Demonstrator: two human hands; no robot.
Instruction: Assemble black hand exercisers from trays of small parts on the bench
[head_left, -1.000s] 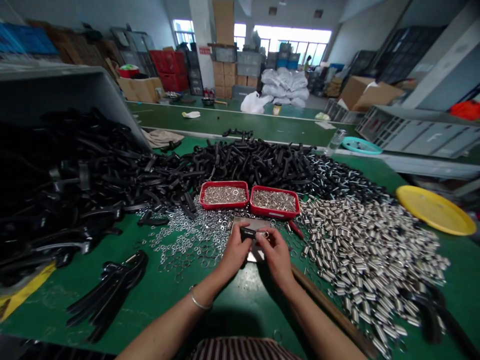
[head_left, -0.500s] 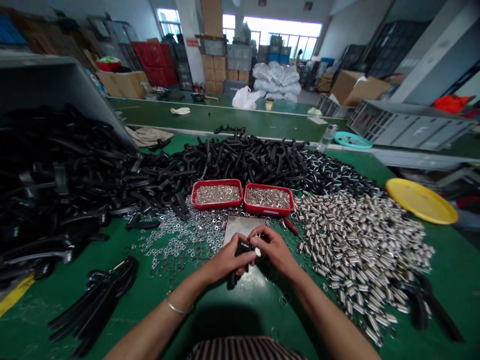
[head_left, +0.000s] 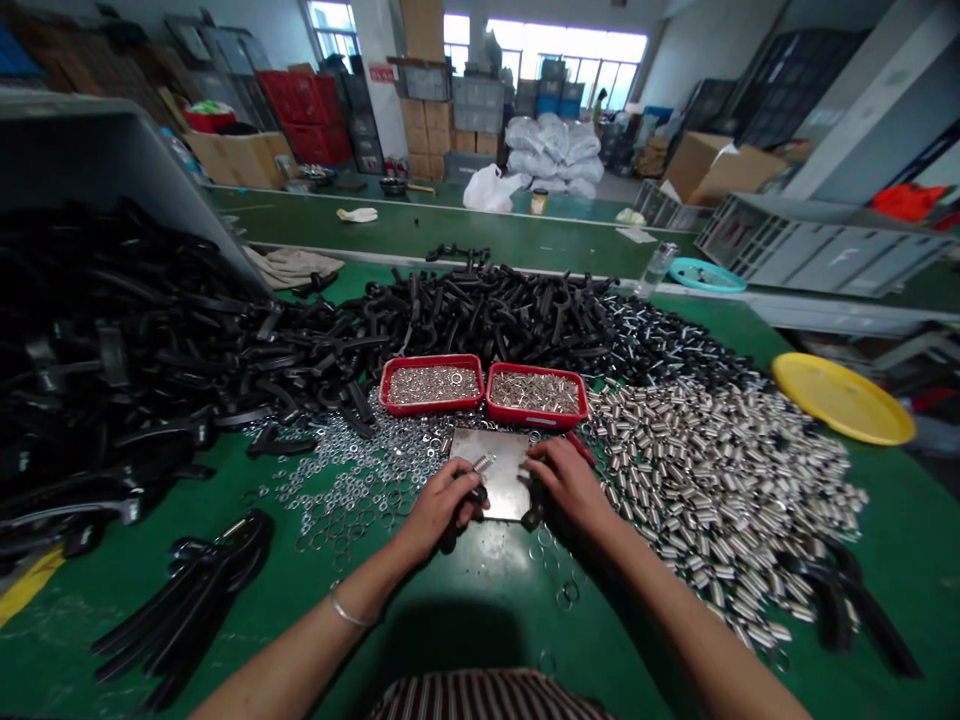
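Note:
My left hand is closed around a dark part, mostly hidden by the fingers. A small silvery coil spring sticks up from that grip over the left side of the metal plate. At the plate's right edge, the fingers of my right hand are curled on a small black plastic piece. The two hands are apart, with bare plate between them. Behind the plate stand a red tray of small rings and a red tray of small metal pins.
Loose washers lie left, a heap of metal springs right. Black plastic handles are piled behind the trays and spill from a grey bin. Several black handles lie front left; a yellow lid sits far right.
My hands, together on a black part before, have separated: the left moved left, the right moved right. A spring now shows at my left fingers, and more of the plate is uncovered.

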